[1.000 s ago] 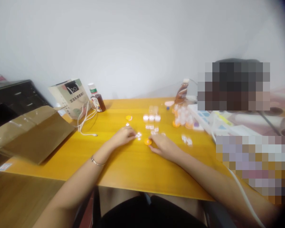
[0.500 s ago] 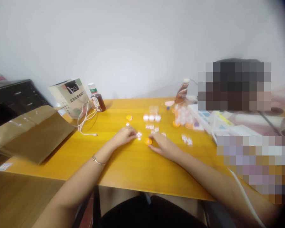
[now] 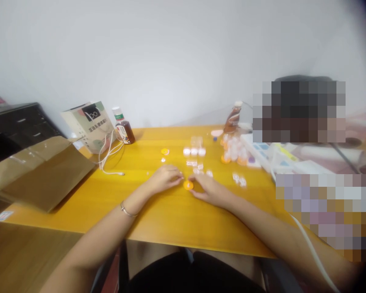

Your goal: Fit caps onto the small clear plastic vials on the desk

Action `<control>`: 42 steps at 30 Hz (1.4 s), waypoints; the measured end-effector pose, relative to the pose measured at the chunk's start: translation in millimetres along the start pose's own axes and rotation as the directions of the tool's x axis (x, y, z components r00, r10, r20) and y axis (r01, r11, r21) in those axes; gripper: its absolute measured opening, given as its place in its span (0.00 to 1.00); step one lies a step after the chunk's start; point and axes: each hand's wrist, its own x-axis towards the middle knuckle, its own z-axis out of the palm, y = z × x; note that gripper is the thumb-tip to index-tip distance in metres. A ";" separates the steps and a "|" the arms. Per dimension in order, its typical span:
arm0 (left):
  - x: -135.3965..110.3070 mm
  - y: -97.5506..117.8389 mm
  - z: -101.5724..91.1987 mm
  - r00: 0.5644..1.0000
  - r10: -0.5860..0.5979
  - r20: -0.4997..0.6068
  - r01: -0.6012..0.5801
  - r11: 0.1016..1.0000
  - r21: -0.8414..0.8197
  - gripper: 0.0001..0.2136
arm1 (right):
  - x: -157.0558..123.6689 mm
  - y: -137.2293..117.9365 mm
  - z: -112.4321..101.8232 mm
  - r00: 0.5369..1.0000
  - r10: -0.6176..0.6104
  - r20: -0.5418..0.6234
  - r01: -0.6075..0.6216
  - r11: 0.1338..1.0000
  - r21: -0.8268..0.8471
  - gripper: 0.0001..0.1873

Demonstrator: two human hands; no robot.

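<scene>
The left hand (image 3: 167, 178) bent its fingers toward the orange disc (image 3: 188, 185); whether they gripped anything could not be told. Round, bright and pale-centred, the disc sat between both hands, its edge pinched by the right hand (image 3: 209, 189). A brown carton (image 3: 33, 167) hid the bench's (image 3: 171, 221) left side; room stretched between the forearms to the front edge; clustered bottles (image 3: 234, 150) bounded the right.

You have one small, round orange piece (image 3: 188, 186) in front of you, its broad face turned upward, with a paler spot near the middle. It sits at its edge between the thumb and fingers of your right hand (image 3: 212, 191); blur hides any finer marking on it.
</scene>
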 end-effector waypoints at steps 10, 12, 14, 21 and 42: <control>3.9 7.9 9.2 0.993 0.098 0.063 -0.097 0.995 -0.019 0.10 | 1.1 -1.6 0.2 1.000 -0.007 0.023 0.005 0.998 0.061 0.14; 4.3 8.7 6.5 0.992 0.106 0.072 -0.102 0.993 -0.054 0.10 | 1.0 -1.6 0.6 1.000 -0.005 0.021 0.004 0.999 0.051 0.14; 4.2 10.2 2.2 0.989 0.114 0.094 -0.106 0.991 -0.086 0.10 | 0.9 -1.6 0.9 1.000 -0.004 0.020 0.003 0.999 0.047 0.14; 2.5 15.5 -8.4 0.972 0.134 0.192 -0.133 0.991 -0.021 0.08 | 1.3 -1.3 1.3 1.000 0.003 0.018 -0.005 0.997 0.074 0.12; 3.7 15.8 -6.9 0.973 0.088 0.214 -0.074 0.995 -0.072 0.10 | 1.2 2.6 6.5 1.000 -0.006 0.016 0.003 0.991 0.134 0.06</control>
